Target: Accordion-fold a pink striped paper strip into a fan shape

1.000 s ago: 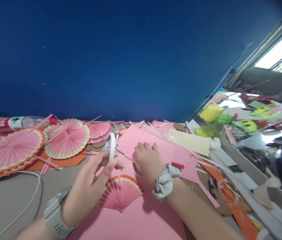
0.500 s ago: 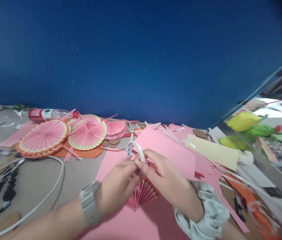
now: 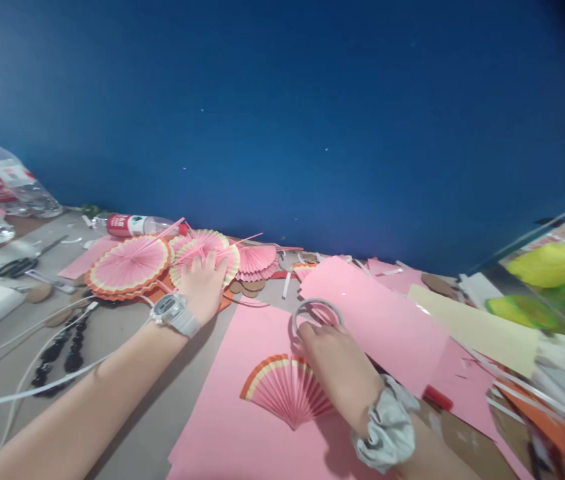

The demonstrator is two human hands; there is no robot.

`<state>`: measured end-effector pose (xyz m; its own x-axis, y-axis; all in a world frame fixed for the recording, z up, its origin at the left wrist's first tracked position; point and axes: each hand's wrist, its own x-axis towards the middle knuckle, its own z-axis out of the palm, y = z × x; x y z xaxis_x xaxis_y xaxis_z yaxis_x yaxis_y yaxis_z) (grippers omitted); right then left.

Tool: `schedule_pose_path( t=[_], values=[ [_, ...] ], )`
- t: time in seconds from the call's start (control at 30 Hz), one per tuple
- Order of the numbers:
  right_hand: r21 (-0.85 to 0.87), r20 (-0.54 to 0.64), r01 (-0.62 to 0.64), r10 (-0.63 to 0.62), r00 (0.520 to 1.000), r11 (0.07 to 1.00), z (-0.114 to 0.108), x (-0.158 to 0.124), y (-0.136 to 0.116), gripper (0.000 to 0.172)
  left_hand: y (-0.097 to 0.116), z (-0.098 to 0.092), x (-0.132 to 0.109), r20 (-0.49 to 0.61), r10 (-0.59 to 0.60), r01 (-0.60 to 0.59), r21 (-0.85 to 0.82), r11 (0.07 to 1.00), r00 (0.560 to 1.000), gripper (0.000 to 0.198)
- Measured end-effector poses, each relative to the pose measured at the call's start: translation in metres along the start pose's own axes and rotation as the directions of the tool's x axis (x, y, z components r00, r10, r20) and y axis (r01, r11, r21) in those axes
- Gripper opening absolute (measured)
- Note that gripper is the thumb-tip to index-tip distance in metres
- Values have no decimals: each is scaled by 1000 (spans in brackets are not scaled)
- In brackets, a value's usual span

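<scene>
My left hand (image 3: 203,288), a watch (image 3: 175,313) on its wrist, is stretched out with fingers apart over a round pleated paper fan (image 3: 232,265) with a pale yellow rim. Whether the fingertips press on it I cannot tell. My right hand (image 3: 329,353) is closed on a roll of tape (image 3: 318,303), which stands tilted above the pink paper. Just below, a half-open pleated fan (image 3: 282,390), pink with a yellow and orange edge, lies on a pink sheet (image 3: 232,440). My right hand partly covers that fan's right side.
Another round fan (image 3: 129,265) and a plastic bottle (image 3: 149,225) lie at the back left. Scissors (image 3: 17,267), a white cable (image 3: 37,399) and a black bead string (image 3: 75,353) are on the left. Pink sheets (image 3: 387,320), a cream sheet (image 3: 482,330) and a red object (image 3: 437,397) lie right.
My hands have come apart. The left has reached away to the round fans; the right keeps the tape roll beside the half-open fan, now more exposed. The view has shifted left.
</scene>
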<state>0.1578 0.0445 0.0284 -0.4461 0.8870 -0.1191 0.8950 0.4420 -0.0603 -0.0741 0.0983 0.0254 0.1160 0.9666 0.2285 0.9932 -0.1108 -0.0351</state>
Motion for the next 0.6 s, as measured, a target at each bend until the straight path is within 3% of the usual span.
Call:
schedule_pose_path(
  t=[0.23,0.43,0.6],
  values=[
    [-111,7,-38,39,999,993,1,3,7,20,-22,-1,17,-23,-73,73,-22,997,997,26],
    [-156,-5,-43,42,999,987,-7,1,13,17,-58,-45,19,-176,-167,151,-100,984,970,33],
    [-163,-71,-71,60,996,984,-12,-1,22,16,-67,-77,8,-290,-175,131,-165,978,941,39]
  ],
)
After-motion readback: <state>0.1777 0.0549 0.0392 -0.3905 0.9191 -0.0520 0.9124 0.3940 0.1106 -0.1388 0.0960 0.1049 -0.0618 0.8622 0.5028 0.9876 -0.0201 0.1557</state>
